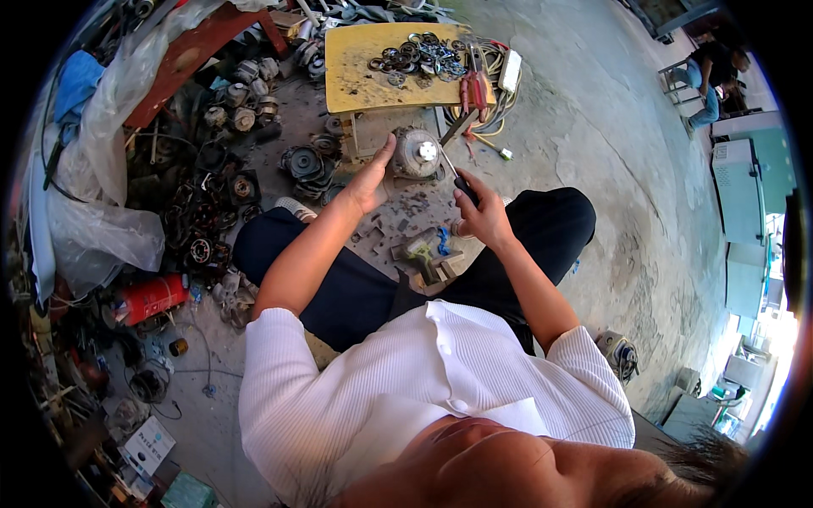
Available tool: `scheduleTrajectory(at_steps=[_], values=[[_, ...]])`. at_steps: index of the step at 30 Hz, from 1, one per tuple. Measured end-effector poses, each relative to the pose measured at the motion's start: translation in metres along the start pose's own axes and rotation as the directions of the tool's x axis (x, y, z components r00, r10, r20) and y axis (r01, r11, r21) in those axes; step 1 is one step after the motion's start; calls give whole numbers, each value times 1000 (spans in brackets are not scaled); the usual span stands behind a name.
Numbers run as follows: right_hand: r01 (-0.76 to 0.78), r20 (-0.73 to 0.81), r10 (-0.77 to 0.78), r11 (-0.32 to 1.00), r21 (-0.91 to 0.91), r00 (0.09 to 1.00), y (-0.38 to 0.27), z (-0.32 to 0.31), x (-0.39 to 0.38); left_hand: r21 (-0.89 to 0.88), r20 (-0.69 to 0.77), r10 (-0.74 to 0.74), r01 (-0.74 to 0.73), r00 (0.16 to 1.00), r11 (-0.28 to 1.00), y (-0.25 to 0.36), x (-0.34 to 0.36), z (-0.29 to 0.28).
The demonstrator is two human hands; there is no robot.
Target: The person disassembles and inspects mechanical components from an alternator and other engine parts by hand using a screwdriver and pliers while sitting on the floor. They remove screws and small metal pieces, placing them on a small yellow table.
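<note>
Between my knees, close to the low table, stands a round grey electric motor (408, 151) with a bright metal hub on its face. My right hand (486, 217) is closed round the black handle of a screwdriver (465, 186). Its thin shaft slants up to the motor's right side, its tip near the hub; whether they touch I cannot tell. My left hand (370, 180) is held just left of the motor, fingers stretched and apart, with nothing in it.
A low yellow-topped table (364, 63) carries a heap of dark metal rings (423, 55) and a red-handled tool (477, 87). Coiled cables and a white power strip (510, 70) lie beside it. Motor parts crowd the left, near a red cylinder (152, 298). Another person (716, 72) sits far right.
</note>
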State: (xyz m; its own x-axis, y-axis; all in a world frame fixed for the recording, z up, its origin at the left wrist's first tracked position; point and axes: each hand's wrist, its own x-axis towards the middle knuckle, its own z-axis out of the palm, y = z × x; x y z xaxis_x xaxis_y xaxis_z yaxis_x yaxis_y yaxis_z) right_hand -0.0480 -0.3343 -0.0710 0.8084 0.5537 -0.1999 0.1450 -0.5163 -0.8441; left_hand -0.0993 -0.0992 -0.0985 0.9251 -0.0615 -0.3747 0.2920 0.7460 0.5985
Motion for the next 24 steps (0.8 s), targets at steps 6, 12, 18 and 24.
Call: scheduleTrajectory(at_steps=[6,12,18,24], values=[[14,-68,-5,991,133,998,-20,-20,-5,-172,98,22,-4,995,985,11,0,-12],[45,-46,-32,948,315,998,-27,-34,-31,-268,143,107,-66,984,961,32,-12,0],[-67,116,29,939,337,993,-53,-42,-42,-296,161,93,-42,983,954,33,-13,1],[73,64,-87,979,192,994,-55,-36,-34,-289,21,27,-19,999,957,23,-5,-9]])
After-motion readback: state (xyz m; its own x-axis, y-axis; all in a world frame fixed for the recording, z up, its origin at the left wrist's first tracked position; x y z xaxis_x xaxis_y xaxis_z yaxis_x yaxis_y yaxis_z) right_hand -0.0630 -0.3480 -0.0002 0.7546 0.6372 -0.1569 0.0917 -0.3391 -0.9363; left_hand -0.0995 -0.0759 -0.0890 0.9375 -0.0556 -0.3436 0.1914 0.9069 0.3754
